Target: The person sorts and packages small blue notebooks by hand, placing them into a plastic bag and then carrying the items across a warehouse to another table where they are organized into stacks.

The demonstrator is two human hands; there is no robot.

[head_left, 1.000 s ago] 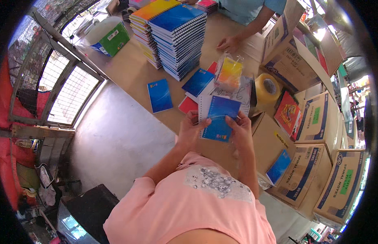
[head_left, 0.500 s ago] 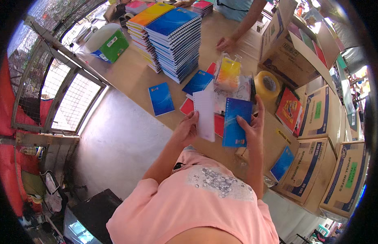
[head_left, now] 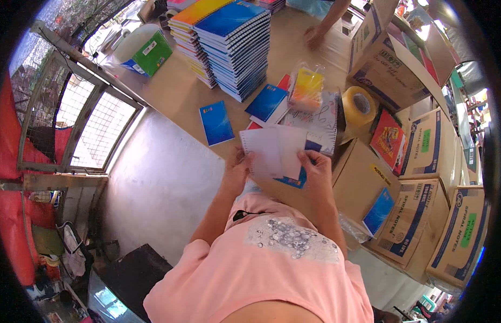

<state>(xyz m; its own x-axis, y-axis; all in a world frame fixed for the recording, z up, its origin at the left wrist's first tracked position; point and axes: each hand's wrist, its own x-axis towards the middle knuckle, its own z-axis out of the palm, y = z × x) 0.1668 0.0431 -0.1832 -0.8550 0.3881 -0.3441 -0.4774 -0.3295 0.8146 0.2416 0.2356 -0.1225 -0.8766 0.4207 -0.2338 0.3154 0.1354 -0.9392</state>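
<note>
My left hand is closed on white sheets with punched holes along one edge. My right hand pinches the other side of the fanned white paper. Behind the paper, parts of a blue cover show at the bottom and by my right fingers; how it is held is partly hidden. Just beyond lie a blue spiral notebook with white pages showing and, to the left, a blue notebook cover. A spiral notebook with handwriting lies beyond my right hand, under a plastic-wrapped yellow-orange pack.
Tall stacks of blue spiral notebooks and yellow ones stand at the back. A green box sits far left. Tape rolls, a red notebook and cardboard cartons line the right. Another person's hand is across the table.
My hands have come closer together, and the white sheets now cover most of the blue cover in my right hand. The other person's hand has shifted right and away.
</note>
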